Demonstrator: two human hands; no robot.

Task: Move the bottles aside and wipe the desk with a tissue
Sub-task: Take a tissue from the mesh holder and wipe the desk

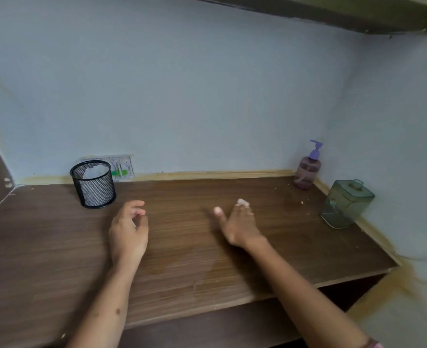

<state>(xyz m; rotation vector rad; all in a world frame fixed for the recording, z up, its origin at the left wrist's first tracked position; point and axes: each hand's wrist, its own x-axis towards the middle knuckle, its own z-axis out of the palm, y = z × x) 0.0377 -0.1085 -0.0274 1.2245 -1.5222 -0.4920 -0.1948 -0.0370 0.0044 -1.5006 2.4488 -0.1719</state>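
Both hands hover over the middle of the desk in the head view, and neither has hold of anything I can be sure of. Left hand is loosely curled, thumb and forefinger near each other but pinching nothing. Right hand lies flatter, fingers stretched forward and thumb splayed; a small white patch sits at its fingertips, which may be a scrap of tissue or only glare on the nails, and I cannot tell which.

The bottles already stand aside: the pump bottle is tucked into the far right corner against the wall, and the green jar stands just beside it along the right edge. That placement leaves the broad middle of the desk free for wiping, so the moving step looks done. A few crumbs lie near the pump bottle.

At the far left a mesh cup holds something white and crumpled, probably the tissue. Judging by the open hands, fetching it is likely the next need, the left hand being nearer.
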